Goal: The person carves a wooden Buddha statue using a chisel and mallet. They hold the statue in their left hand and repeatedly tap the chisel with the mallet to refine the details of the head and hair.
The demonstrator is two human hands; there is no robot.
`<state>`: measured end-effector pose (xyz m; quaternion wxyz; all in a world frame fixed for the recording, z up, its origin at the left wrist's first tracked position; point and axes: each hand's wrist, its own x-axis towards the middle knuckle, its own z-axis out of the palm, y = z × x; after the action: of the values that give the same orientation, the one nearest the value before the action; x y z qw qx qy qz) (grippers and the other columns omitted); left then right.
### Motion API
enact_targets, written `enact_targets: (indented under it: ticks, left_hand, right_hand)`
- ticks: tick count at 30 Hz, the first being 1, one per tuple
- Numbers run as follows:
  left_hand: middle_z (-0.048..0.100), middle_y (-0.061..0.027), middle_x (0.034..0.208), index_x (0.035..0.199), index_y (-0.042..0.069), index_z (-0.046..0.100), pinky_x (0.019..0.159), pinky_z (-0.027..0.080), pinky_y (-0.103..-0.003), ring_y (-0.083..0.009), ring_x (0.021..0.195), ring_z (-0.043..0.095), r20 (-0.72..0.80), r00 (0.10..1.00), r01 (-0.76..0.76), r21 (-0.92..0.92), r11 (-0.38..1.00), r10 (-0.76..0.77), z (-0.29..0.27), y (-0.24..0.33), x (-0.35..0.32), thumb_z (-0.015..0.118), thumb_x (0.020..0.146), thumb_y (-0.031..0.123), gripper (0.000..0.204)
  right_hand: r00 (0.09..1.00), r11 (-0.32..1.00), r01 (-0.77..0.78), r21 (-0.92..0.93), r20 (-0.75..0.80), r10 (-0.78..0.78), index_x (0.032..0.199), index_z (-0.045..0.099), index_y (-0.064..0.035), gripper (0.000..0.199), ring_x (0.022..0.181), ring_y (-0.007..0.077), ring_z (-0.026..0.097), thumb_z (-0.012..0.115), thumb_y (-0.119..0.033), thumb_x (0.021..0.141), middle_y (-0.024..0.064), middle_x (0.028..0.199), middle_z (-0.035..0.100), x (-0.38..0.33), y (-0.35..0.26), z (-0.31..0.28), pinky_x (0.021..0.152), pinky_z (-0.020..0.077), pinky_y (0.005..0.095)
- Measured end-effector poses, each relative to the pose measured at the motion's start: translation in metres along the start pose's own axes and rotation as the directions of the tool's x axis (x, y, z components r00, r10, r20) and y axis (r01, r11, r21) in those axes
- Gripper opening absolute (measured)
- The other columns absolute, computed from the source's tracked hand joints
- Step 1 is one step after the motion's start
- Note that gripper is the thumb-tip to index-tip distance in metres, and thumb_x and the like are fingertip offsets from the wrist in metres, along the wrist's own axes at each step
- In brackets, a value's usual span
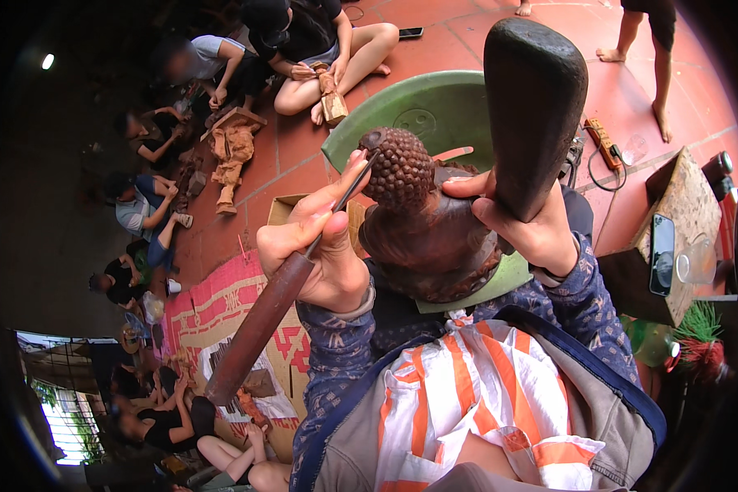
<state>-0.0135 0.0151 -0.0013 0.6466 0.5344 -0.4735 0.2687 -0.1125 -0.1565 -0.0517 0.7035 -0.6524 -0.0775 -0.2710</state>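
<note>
head view: left grip [334, 266] holds thin chisel [258, 332] at knobbly statue [422, 238], right grip [539, 234] smooth mallet [537, 107].

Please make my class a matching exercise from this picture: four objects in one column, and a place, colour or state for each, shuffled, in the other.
Column one
1. Chisel
2. Wooden mallet
3. Carved statue
4. Basin

Column two
A. Dark brown, knobbly on top
B. In the right hand
C. Green
D. In the left hand

Right pairs: 1-D, 2-B, 3-A, 4-C
</note>
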Motion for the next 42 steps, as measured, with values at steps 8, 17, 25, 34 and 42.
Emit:
enact_targets:
  ticks: [8, 17, 25, 34, 42]
  left_hand:
    - [0.063, -0.0320, 0.088, 0.094, 0.005, 0.033, 0.086, 0.054, -0.051, -0.0398, 0.086, 0.067, 0.018, 0.995, 0.099, -0.074, 0.992, -0.098, -0.003, -0.001, 0.005, 0.060, 0.093, 0.016, 0.030]
    - [0.060, -0.0389, 0.095, 0.096, 0.002, 0.029, 0.084, 0.055, -0.051, -0.0459, 0.094, 0.065, 0.026, 0.998, -0.059, -0.013, 0.998, 0.059, -0.003, -0.007, -0.005, 0.053, 0.096, 0.018, 0.029]
    - [0.061, -0.0378, 0.097, 0.096, 0.000, 0.031, 0.084, 0.056, -0.049, -0.0445, 0.095, 0.065, 0.077, 0.993, -0.093, 0.088, 0.992, 0.086, -0.001, -0.001, -0.001, 0.053, 0.096, 0.017, 0.028]
    - [0.061, -0.0366, 0.099, 0.096, -0.002, 0.035, 0.086, 0.055, -0.047, -0.0435, 0.098, 0.064, 0.109, 0.992, -0.078, 0.100, 0.992, 0.067, -0.002, 0.011, 0.004, 0.054, 0.095, 0.017, 0.027]
    - [0.064, -0.0310, 0.103, 0.082, -0.012, 0.050, 0.094, 0.049, -0.052, -0.0399, 0.103, 0.063, 0.129, 0.991, -0.016, 0.278, 0.960, -0.020, 0.008, 0.021, 0.006, 0.055, 0.096, 0.019, 0.034]
  right_hand:
    - [1.000, 1.000, -0.024, -0.008, -0.018, 0.024, 0.099, 0.066, 0.0023, 0.017, 0.089, 0.0129, 0.065, 0.066, -0.002, 0.083, 0.0104, 0.096, 0.072, 0.000, -0.003, 0.000, 0.083, 0.0490, 0.0277]
    - [0.999, 0.999, 0.002, -0.034, -0.049, -0.004, 0.109, 0.063, 0.0024, 0.025, 0.093, 0.0152, 0.066, 0.066, -0.001, 0.084, 0.0124, 0.102, 0.070, -0.006, 0.000, 0.004, 0.085, 0.0501, 0.0286]
    - [0.999, 0.999, 0.011, 0.030, -0.042, -0.010, 0.112, 0.059, 0.0043, 0.030, 0.097, 0.0166, 0.065, 0.065, 0.001, 0.083, 0.0135, 0.103, 0.070, -0.005, 0.001, 0.002, 0.088, 0.0499, 0.0301]
    - [0.999, 0.998, -0.042, 0.052, -0.021, 0.043, 0.110, 0.063, 0.0036, 0.027, 0.096, 0.0159, 0.065, 0.065, 0.002, 0.082, 0.0130, 0.103, 0.070, -0.005, -0.001, 0.001, 0.087, 0.0495, 0.0290]
    - [1.000, 1.000, -0.004, -0.028, -0.001, 0.004, 0.106, 0.066, 0.0028, 0.026, 0.095, 0.0153, 0.065, 0.065, 0.001, 0.081, 0.0117, 0.102, 0.070, -0.006, 0.004, -0.005, 0.087, 0.0491, 0.0283]
